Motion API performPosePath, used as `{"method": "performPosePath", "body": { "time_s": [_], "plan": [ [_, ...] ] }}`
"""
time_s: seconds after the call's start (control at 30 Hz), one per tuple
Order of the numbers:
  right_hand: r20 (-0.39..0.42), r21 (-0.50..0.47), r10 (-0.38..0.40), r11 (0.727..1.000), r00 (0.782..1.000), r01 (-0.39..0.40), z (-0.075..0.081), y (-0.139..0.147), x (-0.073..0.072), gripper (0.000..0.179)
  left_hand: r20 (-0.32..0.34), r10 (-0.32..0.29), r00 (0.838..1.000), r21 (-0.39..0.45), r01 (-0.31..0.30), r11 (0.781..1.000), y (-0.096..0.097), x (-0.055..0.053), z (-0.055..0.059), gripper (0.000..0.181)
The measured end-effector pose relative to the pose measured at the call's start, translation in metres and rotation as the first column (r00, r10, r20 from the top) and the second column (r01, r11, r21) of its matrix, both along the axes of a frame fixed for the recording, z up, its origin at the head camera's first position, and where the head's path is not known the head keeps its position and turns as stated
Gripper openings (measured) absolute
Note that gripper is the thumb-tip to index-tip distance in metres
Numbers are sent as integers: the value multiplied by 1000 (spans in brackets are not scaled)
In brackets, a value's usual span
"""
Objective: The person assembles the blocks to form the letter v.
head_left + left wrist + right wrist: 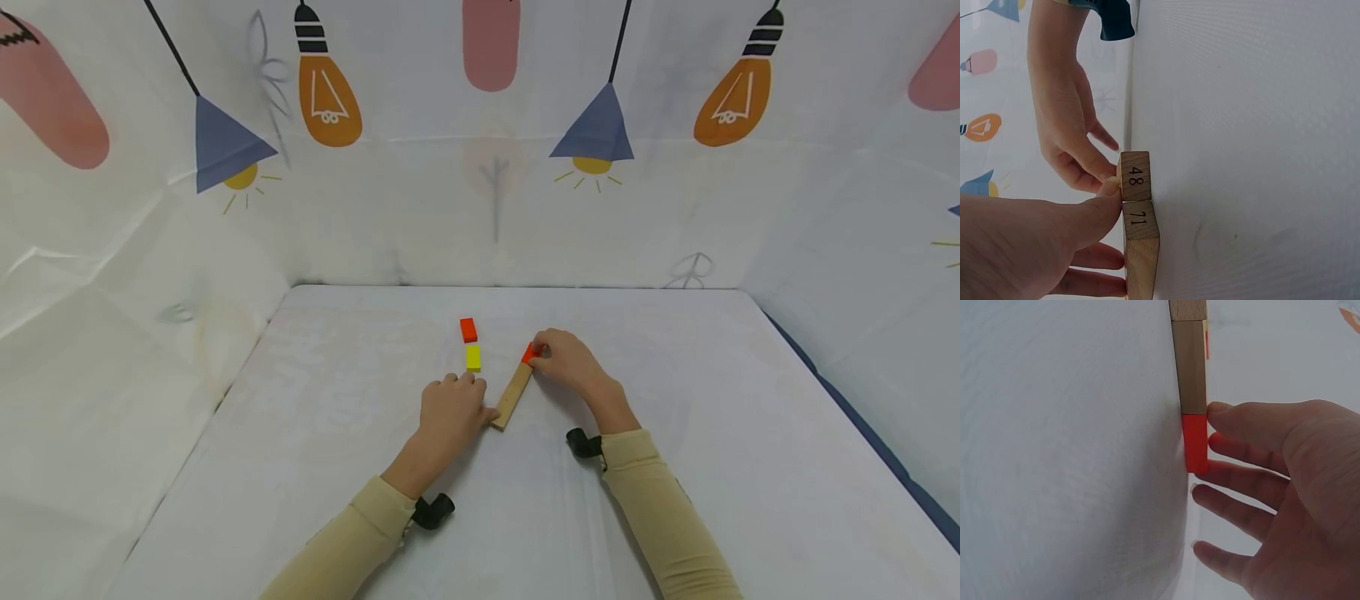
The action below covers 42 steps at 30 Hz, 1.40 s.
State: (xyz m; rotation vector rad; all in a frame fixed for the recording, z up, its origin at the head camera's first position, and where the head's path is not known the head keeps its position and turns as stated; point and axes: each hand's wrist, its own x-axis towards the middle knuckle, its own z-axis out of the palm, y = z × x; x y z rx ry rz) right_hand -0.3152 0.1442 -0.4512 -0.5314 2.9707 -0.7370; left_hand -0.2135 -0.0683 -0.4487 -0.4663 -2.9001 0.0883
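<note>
In the head view my left hand [453, 408] reaches over the table, its thumb on the near end of a tan wooden block row [515, 393]. The left wrist view shows that thumb against a wooden block marked 48 [1136, 176]; the other fingers touch a wooden block marked 71 [1141, 219], which adjoins it. At the far end of the tan row, my right hand [567, 360] pinches a red block [1195, 444] between thumb and index finger, the other fingers spread loosely. A yellow block [473, 358] lies just beyond my left fingertips, with another red block [468, 330] behind it.
The blocks lie on a white-covered table [337, 350]. White cloth [420, 192] printed with lamps and bulbs rises behind it and along the sides. Each wrist carries a small black camera, one near the left sleeve [367, 517] and one near the right sleeve [652, 492].
</note>
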Motion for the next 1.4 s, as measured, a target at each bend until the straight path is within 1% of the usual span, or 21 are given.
{"method": "performPosePath", "body": {
  "time_s": [0.33,0.7,0.9,1.13,1.3,1.4],
  "plan": [
    [-11,10,10,1000,1000,-10,0,0,0,21,-36,-11,999,8,12,1000,-1,0,-1,46],
    [-21,18,17,1000,1000,-17,-2,0,-1,21,-43,-13,999,-3,13,1000,0,1,1,46],
    [-16,6,12,1000,1000,-12,-3,0,-1,22,-38,-14,999,0,14,1000,0,1,0,47],
    [-10,-8,17,1000,1000,-17,0,1,0,24,-43,-15,999,18,16,1000,-1,0,0,46],
    [-4,-27,16,1000,1000,-16,1,0,1,25,-31,-9,999,18,9,1000,-1,1,1,47],
    [-5,-27,14,1000,1000,-14,1,-1,2,26,-22,-5,1000,32,6,999,-2,1,1,46]
  ]
}}
